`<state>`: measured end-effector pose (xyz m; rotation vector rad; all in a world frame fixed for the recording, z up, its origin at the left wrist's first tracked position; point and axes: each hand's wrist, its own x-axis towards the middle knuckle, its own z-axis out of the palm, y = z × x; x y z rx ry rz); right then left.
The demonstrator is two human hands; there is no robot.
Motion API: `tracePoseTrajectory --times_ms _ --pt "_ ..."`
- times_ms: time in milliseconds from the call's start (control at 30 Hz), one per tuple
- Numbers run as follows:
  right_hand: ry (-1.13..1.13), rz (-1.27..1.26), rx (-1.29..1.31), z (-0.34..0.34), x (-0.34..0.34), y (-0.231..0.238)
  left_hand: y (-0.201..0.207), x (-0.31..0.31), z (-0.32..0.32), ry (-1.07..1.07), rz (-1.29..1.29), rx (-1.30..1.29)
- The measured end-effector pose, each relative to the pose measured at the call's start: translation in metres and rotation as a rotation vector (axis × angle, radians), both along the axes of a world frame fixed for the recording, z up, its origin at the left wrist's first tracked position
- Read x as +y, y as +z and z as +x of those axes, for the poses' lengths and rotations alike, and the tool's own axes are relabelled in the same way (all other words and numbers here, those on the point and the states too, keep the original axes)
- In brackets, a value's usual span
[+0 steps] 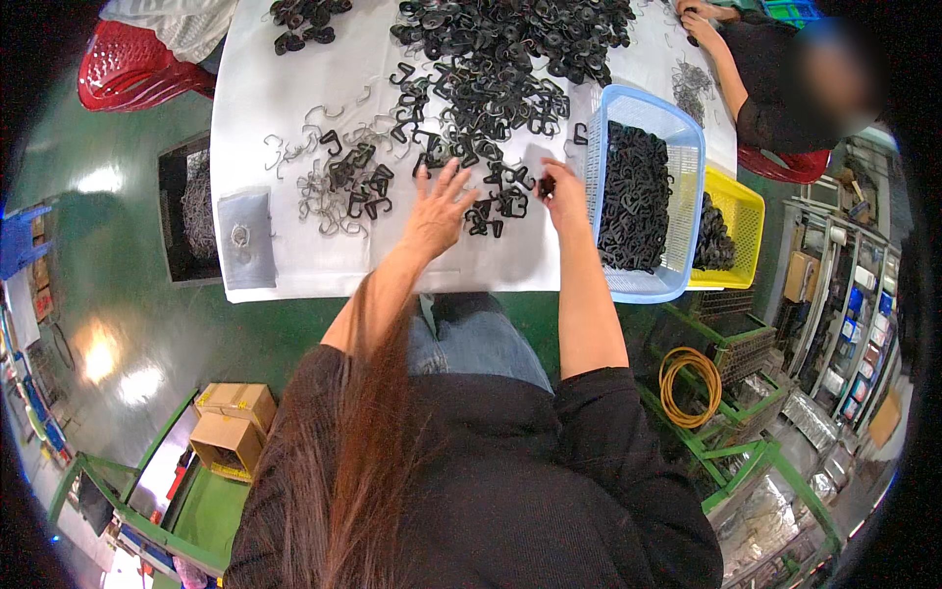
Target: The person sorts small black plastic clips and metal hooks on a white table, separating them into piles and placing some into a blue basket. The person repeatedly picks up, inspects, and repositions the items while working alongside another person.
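Observation:
My left hand point(437, 214) is spread low over the white table, its fingers apart beside a loose cluster of black hook-shaped pieces point(498, 201). My right hand point(566, 199) pinches a small dark piece point(546, 186) between thumb and fingers, near the blue basket's left side; its exact shape is too small to tell. A mixed patch of black hooks point(345, 179) and thin silvery wire hooks point(316, 196) lies left of my left hand. Beyond my hands, a long heap of black pieces point(510, 39) stretches to the table's far side.
A light blue basket point(601, 285) filled with black hooks stands at my right, with a yellow basket point(754, 231) beside it. Another person point(785, 108) sits at the far right with hands on the table. A grey pad point(245, 260) lies at the left edge, near a dark bin point(177, 216).

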<state>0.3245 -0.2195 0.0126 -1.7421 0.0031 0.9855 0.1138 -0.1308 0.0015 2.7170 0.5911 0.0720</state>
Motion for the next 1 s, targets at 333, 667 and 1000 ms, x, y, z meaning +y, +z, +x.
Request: tracePoseTrajectory --times_ms 333,667,1000 --pt "0.638 -0.426 -0.788 -0.040 0.026 -0.008 -0.011 0.077 -0.017 0.301 0.051 0.038" --pt "-0.128 0.478 0.371 -0.007 -0.033 0.013 -0.020 -0.028 0.016 -0.132 -0.060 -0.320" --pt "0.566 -0.478 -0.775 -0.016 0.018 -0.016 0.002 0.047 -0.032 0.339 0.128 -0.189"
